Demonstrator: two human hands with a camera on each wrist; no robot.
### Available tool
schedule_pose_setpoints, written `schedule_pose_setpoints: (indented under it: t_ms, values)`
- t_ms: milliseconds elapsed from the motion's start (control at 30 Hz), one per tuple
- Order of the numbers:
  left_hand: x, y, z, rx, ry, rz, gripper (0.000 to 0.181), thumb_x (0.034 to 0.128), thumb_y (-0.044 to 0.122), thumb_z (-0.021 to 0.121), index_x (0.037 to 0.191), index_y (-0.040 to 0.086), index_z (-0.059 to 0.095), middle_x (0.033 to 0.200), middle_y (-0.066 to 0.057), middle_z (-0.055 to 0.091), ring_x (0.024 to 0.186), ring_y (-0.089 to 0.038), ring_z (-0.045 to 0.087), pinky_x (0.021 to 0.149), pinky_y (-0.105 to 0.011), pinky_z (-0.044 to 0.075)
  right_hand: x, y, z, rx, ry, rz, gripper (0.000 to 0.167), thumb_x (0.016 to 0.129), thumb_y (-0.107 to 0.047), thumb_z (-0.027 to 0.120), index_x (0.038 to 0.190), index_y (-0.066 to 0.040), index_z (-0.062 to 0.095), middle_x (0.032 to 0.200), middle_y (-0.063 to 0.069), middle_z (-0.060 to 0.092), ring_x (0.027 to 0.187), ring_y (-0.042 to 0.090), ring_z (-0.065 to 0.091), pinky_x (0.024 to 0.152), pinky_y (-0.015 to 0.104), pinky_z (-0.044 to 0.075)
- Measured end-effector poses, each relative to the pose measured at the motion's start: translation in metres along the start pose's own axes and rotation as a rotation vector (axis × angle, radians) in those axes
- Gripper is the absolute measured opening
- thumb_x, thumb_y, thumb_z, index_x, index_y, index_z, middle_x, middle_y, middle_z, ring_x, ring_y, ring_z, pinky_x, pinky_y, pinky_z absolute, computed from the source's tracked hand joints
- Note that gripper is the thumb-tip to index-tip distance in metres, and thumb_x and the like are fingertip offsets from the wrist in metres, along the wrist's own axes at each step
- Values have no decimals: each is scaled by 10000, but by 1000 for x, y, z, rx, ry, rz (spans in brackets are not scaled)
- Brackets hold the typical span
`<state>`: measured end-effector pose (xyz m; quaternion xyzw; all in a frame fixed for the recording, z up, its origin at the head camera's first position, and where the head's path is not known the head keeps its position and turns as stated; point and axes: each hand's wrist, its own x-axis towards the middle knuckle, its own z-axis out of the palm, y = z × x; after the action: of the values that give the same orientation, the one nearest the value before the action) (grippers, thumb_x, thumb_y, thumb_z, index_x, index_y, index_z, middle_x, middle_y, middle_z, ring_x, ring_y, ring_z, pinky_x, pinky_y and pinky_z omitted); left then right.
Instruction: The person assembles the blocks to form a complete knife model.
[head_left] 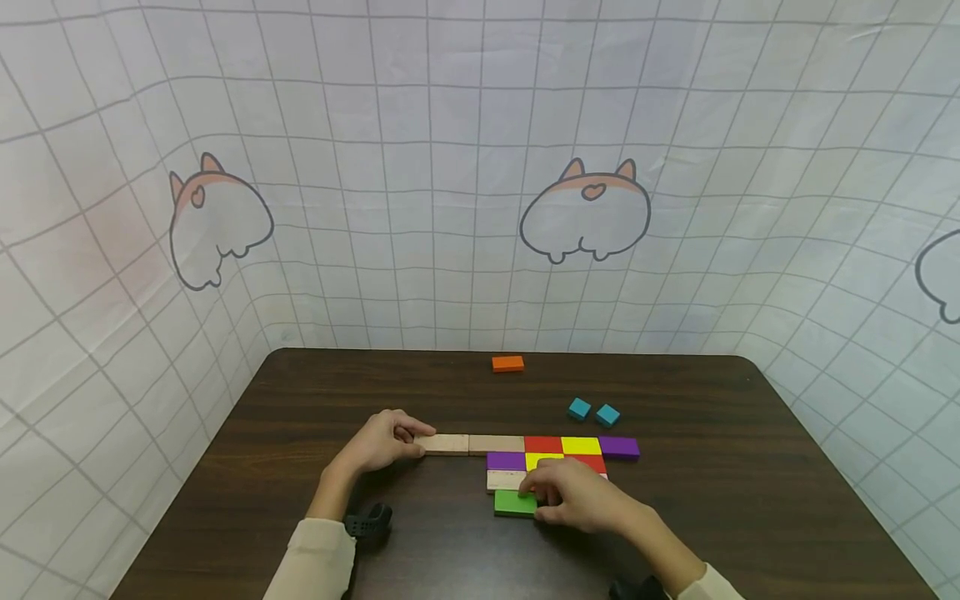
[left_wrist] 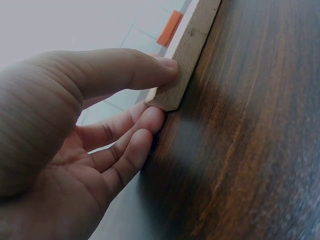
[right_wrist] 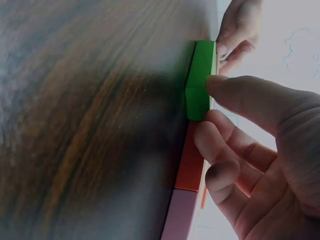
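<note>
My left hand (head_left: 386,442) pinches the left end of a plain wooden block (head_left: 444,444). In the left wrist view, the thumb presses this block's (left_wrist: 180,75) long side, and its other fingers are partly hidden behind the end. My right hand (head_left: 585,497) pinches the right end of a green block (head_left: 513,503), which lies at the front of several flat coloured blocks. In the right wrist view, the thumb rests on the green block's (right_wrist: 200,80) edge, with a red block (right_wrist: 190,160) and a pink block (right_wrist: 179,215) in line with it. My right fingers hide part of the front rows.
The back row continues with another plain block (head_left: 497,445), then red (head_left: 542,444), yellow (head_left: 581,446) and purple (head_left: 618,447) ones. Two small blue blocks (head_left: 579,408) lie behind it. Near the far edge of the dark table (head_left: 337,379) is an orange block (head_left: 507,364).
</note>
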<state>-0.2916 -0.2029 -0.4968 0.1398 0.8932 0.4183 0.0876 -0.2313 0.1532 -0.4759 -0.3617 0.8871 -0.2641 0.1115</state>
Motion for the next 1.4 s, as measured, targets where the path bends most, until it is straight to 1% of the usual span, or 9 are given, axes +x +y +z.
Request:
schedule_pose_setpoints:
  t_ms: [133,300,633,867,1067,1267,1400]
  values:
    - [-1,0,0,-3,0,-2,258,871,83,798,1105,191,810,1015,-44,652,836,-174,570,720,-329,501,2,0,1,-3,-3,1,215,873,-136,796,1083,-161,758,803,-106,601,705,31,536,673,184,459]
    - [0,-1,0,-3,1,1,260,871,86,798,1106,199,810,1019,-46,650,837,-175,565,721,-331,497,4,0,1,-7,-3,9,216,876,-134,793,1088,-162,758,789,-153,579,711,38,544,671,189,460]
    - [-1,0,0,-8,-8,6,263,873,86,796,1116,188,807,1023,-59,641,837,-180,554,719,-333,491,7,-3,2,-23,1,-7,210,872,-128,796,1076,-160,757,771,-158,579,690,17,536,662,177,453]
    - [-2,0,-1,-8,-10,22,258,871,86,799,1121,152,805,1013,-78,643,816,-176,550,694,-317,485,11,-5,4,-20,2,-24,206,878,-122,792,1078,-152,756,763,-154,588,676,-11,521,651,173,455]
    - [-1,0,-1,-2,-12,27,264,879,95,794,1127,184,803,1005,-52,644,827,-169,566,714,-316,501,12,-3,5,-7,-2,-12,200,890,-128,783,1086,-156,754,769,-159,593,687,-21,522,663,177,467]
    - [-1,-1,-2,-4,-18,32,263,884,97,790,1134,179,799,1006,-45,642,825,-176,566,710,-330,504,12,-3,5,-11,-3,-10,205,888,-133,786,1089,-159,753,770,-153,592,677,-34,508,654,175,460]
    - [-2,-1,-2,0,-19,31,263,888,100,787,1141,173,798,1013,-51,640,828,-179,561,711,-328,502,13,-4,2,-4,-19,-6,210,889,-135,786,1094,-162,752,773,-154,588,680,-22,517,656,176,462]
